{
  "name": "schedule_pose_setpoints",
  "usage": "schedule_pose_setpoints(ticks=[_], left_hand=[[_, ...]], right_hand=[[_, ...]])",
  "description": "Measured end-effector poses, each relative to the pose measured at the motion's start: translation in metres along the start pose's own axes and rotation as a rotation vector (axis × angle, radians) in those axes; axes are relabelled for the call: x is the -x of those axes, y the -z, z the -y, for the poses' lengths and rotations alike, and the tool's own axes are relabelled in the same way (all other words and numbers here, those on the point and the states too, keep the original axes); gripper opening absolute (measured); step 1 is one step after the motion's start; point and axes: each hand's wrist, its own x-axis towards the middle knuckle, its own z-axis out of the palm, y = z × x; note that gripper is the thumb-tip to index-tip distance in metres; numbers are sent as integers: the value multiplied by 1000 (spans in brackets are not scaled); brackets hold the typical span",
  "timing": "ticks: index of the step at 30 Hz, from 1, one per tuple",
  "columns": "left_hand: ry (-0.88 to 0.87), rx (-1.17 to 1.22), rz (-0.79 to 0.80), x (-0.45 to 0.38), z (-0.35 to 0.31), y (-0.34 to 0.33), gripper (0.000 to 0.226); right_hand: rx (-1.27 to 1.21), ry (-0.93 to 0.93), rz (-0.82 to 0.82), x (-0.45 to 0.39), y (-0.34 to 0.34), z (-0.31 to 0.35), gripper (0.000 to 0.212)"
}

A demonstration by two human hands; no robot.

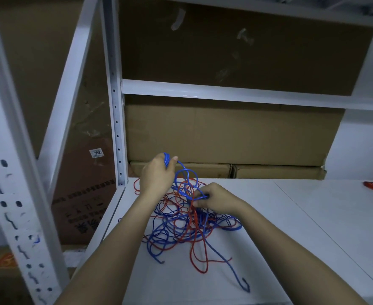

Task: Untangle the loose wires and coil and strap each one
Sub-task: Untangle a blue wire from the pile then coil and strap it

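Note:
A tangle of blue wire (165,230) and red wire (194,236) lies on the white shelf board (291,238). My left hand (157,175) is raised above the heap's far side and grips several loops of blue wire at its top. From there a blue strand arcs down to my right hand (214,198), which pinches blue wire just over the heap, with red strands hanging below its fingers. Loose blue and red ends trail toward the shelf's front.
White steel rack posts (115,95) stand at the left and a crossbar runs above. Cardboard boxes (225,137) fill the back of the shelf. A small red object (370,185) lies at the far right edge. More cartons sit on the floor at left.

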Motion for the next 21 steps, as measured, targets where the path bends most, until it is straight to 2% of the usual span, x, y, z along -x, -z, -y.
schedule_pose_setpoints(ticks=[4,8,9,11,14,18,21], left_hand=[[49,-29,-40,-1,12,4,41],[79,-16,-71,0,18,4,42],[78,-17,-70,0,18,3,42],[79,-20,-61,1,16,1,41],[71,-10,-49,2,13,-2,43],[57,11,-51,5,11,-3,43],[57,24,-58,3,11,-1,42]], right_hand=[[-541,30,88,11,1,2,23],[-825,-114,117,17,1,3,14],[-829,-142,104,17,1,3,19],[-645,-158,76,17,-1,3,26],[-338,-68,46,18,-5,2,15],[-326,-17,-94,16,-10,9,20],[-368,-16,-112,13,-17,11,14]])
